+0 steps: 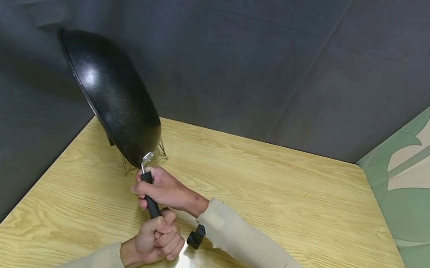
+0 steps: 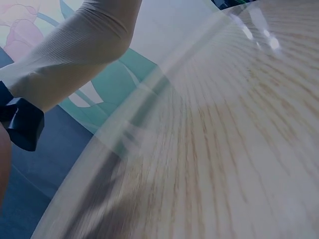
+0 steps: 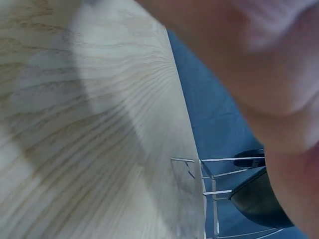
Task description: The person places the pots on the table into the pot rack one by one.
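Observation:
A large black wok (image 1: pixel 112 91) is tipped up on its side at the left, its dark outer surface facing right. My right hand (image 1: pixel 166 189) holds the black handle (image 1: pixel 152 207) close to the wok, the thumb lying along it. Lower down, my left hand (image 1: pixel 159 239) is clenched round the handle's end. Partly hidden behind the wok stands a thin wire rack (image 1: pixel 163 151). The right wrist view shows the rack (image 3: pixel 214 191) beside part of the wok (image 3: pixel 261 199); whether they touch I cannot tell.
The wood-grain table (image 1: pixel 272 193) reaches back to a dark cloth wall (image 1: pixel 247 58). At the right hangs a curtain (image 1: pixel 423 197) with a green leaf print. A small black camera (image 1: pixel 196 236) sits at the right wrist.

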`<state>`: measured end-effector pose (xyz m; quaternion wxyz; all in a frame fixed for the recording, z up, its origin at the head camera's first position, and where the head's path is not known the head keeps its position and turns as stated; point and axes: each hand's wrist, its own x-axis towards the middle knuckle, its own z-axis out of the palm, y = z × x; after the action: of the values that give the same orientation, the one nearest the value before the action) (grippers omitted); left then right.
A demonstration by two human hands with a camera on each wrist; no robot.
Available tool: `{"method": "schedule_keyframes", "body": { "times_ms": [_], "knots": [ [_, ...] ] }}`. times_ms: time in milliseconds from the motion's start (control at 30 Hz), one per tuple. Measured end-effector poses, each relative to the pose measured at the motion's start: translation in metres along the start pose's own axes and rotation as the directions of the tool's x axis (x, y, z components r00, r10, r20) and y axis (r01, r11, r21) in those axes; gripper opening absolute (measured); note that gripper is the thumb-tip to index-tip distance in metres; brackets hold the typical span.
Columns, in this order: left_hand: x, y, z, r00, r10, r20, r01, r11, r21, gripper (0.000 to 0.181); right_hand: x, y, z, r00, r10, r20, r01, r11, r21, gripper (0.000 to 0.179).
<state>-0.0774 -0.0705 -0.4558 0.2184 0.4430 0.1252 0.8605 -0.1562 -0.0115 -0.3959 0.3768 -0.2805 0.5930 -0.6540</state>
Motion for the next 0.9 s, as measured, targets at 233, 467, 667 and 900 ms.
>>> {"method": "schedule_keyframes", "body": {
  "times_ms": [233, 467, 667, 900],
  "knots": [
    [-0.002, -0.001, -0.002, 1.0, -0.007, -0.013, 0.006, 1.0, -0.028, 0.028, 0.001, 0.006, -0.001, 1.0, 0.006, -0.024, -0.005, 1.0, 0.015, 0.011],
    [-0.005, 0.0, -0.005, 0.999, -0.036, -0.027, 0.035, 0.998, -0.045, 0.029, 0.004, 0.01, -0.005, 1.0, 0.004, -0.017, -0.003, 0.999, 0.035, 0.009],
    [-0.007, -0.002, -0.007, 0.997, -0.066, -0.037, 0.063, 0.995, -0.076, 0.03, 0.004, 0.013, -0.008, 1.0, 0.017, -0.019, -0.016, 0.999, 0.039, 0.012],
    [-0.01, -0.003, -0.01, 0.997, -0.068, -0.046, 0.064, 0.994, -0.086, 0.029, 0.003, 0.017, -0.011, 1.0, 0.02, -0.001, -0.02, 1.0, 0.019, 0.01]
  ]
}}
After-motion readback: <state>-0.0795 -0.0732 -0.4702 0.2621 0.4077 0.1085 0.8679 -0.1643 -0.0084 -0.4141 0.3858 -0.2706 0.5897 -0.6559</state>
